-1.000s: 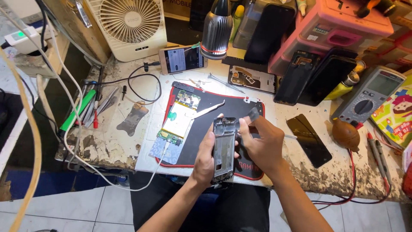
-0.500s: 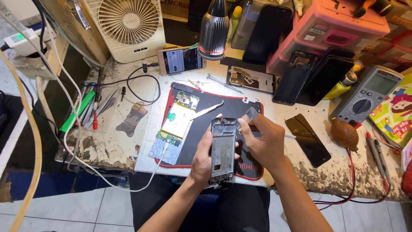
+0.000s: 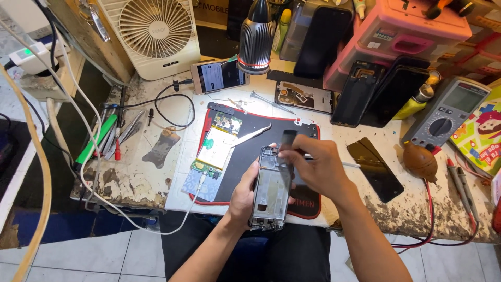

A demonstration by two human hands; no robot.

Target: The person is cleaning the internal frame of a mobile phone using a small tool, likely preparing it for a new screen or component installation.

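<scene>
A left hand (image 3: 244, 196) grips a bare phone frame (image 3: 270, 189) over a black mat (image 3: 250, 156), its long axis running twelve to six. The right hand (image 3: 312, 169), nearer its top end, pinches a dark strip (image 3: 287, 142) just above it. At two o'clock sit a pink box (image 3: 402, 36) and grey meter (image 3: 443, 119); at three, a bright picture card (image 3: 482, 137).

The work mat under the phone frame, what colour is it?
Black mat with a red edge, clearest in the head view.
</scene>
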